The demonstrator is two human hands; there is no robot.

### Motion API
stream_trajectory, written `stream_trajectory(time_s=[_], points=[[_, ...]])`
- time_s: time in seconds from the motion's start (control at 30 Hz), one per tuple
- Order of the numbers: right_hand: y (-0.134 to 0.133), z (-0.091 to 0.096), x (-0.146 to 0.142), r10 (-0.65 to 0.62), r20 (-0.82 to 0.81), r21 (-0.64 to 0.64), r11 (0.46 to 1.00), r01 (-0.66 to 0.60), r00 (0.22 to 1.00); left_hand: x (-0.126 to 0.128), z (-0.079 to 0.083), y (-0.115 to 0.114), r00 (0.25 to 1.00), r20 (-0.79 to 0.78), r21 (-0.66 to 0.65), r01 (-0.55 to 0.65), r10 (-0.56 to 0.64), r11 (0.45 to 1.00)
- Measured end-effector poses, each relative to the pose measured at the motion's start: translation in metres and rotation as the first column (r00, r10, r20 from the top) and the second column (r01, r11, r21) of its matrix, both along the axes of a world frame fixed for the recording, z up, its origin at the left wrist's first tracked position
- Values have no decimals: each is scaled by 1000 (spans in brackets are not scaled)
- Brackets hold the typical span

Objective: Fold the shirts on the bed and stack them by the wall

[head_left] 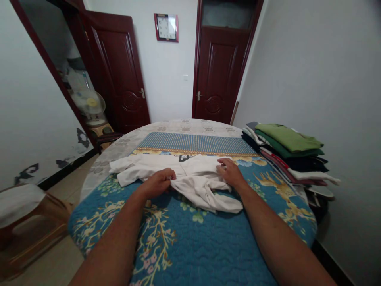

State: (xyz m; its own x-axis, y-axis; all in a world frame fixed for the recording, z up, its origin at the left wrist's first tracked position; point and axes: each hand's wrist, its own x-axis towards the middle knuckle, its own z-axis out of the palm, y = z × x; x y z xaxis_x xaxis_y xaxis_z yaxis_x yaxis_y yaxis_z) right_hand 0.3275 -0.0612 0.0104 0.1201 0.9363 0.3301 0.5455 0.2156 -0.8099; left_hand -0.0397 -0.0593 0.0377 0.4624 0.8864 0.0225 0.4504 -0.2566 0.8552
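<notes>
A white shirt (193,180) with a dark print lies crumpled on the blue flowered quilted cover (208,238). One sleeve stretches out to the left, while the near part is bunched toward me. My left hand (160,182) pinches the cloth at the shirt's near edge, left of its middle. Over the right part of the shirt is my right hand (229,171), its fingers bent and touching the fabric, thumb and forefinger a little apart.
A stack of folded clothes (288,149), green on top, stands at the table's right edge. Under the cover is a round table with a patterned pale tablecloth (110,155). A stool (32,214) stands at the left; a fan (89,103) is beyond the open doorway.
</notes>
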Motion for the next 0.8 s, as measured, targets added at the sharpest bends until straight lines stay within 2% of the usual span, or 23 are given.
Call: stream_trajectory(time_s=[0.03, 0.1, 0.23, 0.3, 0.37, 0.43, 0.47, 0.53, 0.6, 0.67, 0.7, 0.73, 0.8], points=[[2, -3, 3, -6, 167, 23, 1000, 3, 986, -4, 3, 1, 1000, 17, 0, -18, 18, 1000], [2, -6, 3, 34, 374, 8, 999, -40, 927, -9, 7, 5, 999, 32, 106, -47, 44, 993], [-5, -8, -13, 150, 498, -36, 988, -152, 854, -17, 9, 17, 989, 89, 366, -141, 116, 920], [-6, -9, -22, 172, 489, -34, 983, -178, 855, -22, 7, 23, 971, 142, 436, -237, 193, 868], [-2, -10, -26, 133, 353, -22, 991, -134, 926, -28, 4, 27, 938, 192, 458, -346, 289, 819], [4, -11, -23, 25, 44, -24, 999, -24, 999, -34, 2, 31, 888, 252, 443, -459, 384, 770], [7, -11, -19, -50, -142, -31, 998, 46, 989, -38, 2, 33, 857, 293, 420, -514, 425, 747], [13, -11, -7, -169, -464, -45, 985, 167, 870, -43, -1, 37, 780, 394, 338, -615, 487, 712], [17, -11, 6, -207, -651, -45, 971, 235, 730, -47, -4, 42, 691, 481, 218, -691, 540, 689], [19, -10, 17, -229, -715, -62, 962, 267, 660, -49, -7, 45, 612, 513, 93, -736, 601, 670], [20, -11, 20, -249, -702, -72, 957, 282, 667, -50, -9, 47, 586, 501, 41, -751, 636, 659], [19, -11, 22, -268, -653, -73, 953, 294, 708, -51, -11, 47, 569, 472, 6, -766, 673, 643], [17, -13, 19, -265, -449, -25, 958, 285, 853, -54, -14, 48, 554, 381, 20, -805, 740, 593]])
